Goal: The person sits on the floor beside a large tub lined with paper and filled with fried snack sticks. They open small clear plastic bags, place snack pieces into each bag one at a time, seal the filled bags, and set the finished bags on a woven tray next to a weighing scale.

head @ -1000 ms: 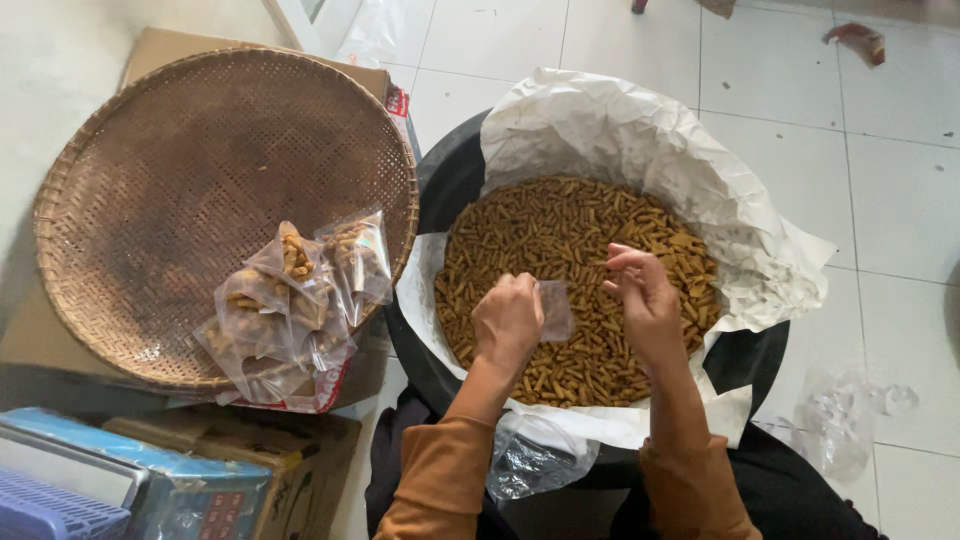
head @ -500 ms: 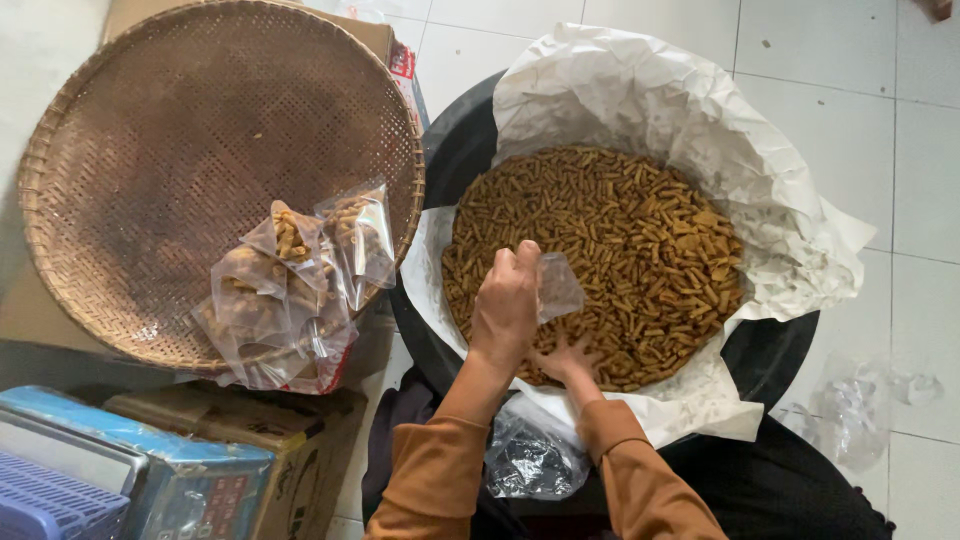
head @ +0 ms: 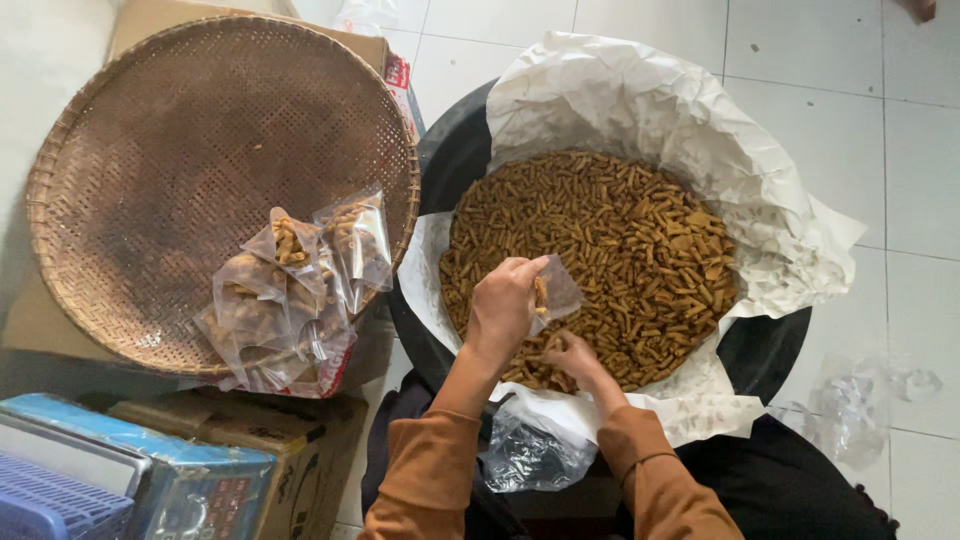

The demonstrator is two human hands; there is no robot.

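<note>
- My left hand (head: 503,305) holds a small clear bag (head: 553,293) over the basin (head: 455,160), fingers pinching its mouth; only a few snack sticks (head: 600,250) show inside it.
- My right hand (head: 572,357) rests on the sticks at the near edge, fingers curled around some.
- Done: about four or five filled bags (head: 290,290) lie on the woven tray (head: 180,150), left.
- Left: I judge most; the one basin is nearly full.
</note>
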